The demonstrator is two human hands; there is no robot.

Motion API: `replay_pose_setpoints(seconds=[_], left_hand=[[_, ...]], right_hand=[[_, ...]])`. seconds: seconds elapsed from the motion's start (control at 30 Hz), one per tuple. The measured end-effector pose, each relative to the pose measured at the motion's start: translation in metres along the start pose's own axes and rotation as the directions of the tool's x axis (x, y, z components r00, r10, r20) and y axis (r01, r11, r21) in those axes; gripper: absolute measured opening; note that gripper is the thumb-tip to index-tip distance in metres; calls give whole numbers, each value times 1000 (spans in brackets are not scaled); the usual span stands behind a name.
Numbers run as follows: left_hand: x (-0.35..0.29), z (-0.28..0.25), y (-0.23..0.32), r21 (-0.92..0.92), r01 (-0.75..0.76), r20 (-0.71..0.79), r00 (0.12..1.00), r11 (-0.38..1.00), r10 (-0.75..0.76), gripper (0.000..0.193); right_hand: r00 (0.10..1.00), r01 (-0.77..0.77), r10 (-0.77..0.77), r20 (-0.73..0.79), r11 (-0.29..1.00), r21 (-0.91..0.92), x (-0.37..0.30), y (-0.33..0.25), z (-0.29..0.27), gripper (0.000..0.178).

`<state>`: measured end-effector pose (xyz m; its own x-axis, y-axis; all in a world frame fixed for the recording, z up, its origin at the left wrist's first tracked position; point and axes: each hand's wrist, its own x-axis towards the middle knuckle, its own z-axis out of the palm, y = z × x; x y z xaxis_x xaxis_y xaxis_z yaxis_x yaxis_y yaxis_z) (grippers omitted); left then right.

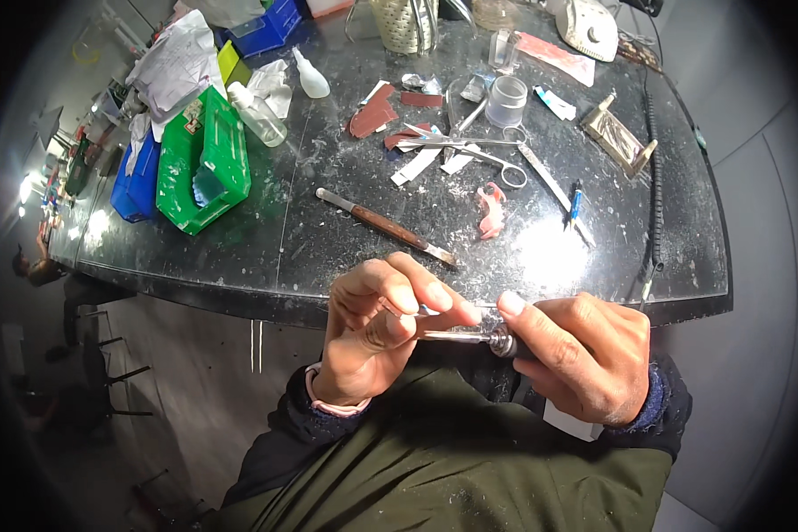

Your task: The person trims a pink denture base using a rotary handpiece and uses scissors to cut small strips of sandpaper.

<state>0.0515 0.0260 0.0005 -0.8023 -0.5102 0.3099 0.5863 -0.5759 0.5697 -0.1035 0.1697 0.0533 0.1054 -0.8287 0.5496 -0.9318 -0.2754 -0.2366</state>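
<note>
My right hand [585, 350] is closed round a dark rotary handpiece [503, 340] with a metal collar. Its bright metal shaft [457, 336] points left, toward my other hand. My left hand [377, 324] is closed in a pinch, fingertips and thumb together on a small thing they mostly hide; only a pale sliver shows between them. Both hands are close together just off the table's near edge. Beyond them lie a wooden-handled knife [386, 230] and a curved pink denture-like piece [490, 211].
On the dusty black table [310, 257] lie open scissors [470, 144], brown sandpaper pieces [374, 113], a clear cup [506, 102], a blue-handled tool [575, 206] and a metal stand [619, 137]. A green bin [206, 160] stands left; a coiled cord [655, 177] runs down the right.
</note>
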Motion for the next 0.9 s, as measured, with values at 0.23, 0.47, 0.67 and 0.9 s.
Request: replay_pose_setpoints(seconds=[0.23,0.47,0.67,0.9], left_hand=[[-3,5,-5,15,-64,40,997,998,64,13],[-6,4,-6,15,-122,86,989,992,121,11],[-7,1,-8,51,-161,115,981,986,155,9],[-11,2,-4,32,-141,118,984,990,136,10]], right_hand=[[999,-19,16,42,997,81,2,-3,0,58],[952,-227,116,283,889,398,6,-5,-11,47],[904,-398,106,415,563,724,2,1,-8,39],[775,-628,114,622,250,736,7,-4,-17,41]])
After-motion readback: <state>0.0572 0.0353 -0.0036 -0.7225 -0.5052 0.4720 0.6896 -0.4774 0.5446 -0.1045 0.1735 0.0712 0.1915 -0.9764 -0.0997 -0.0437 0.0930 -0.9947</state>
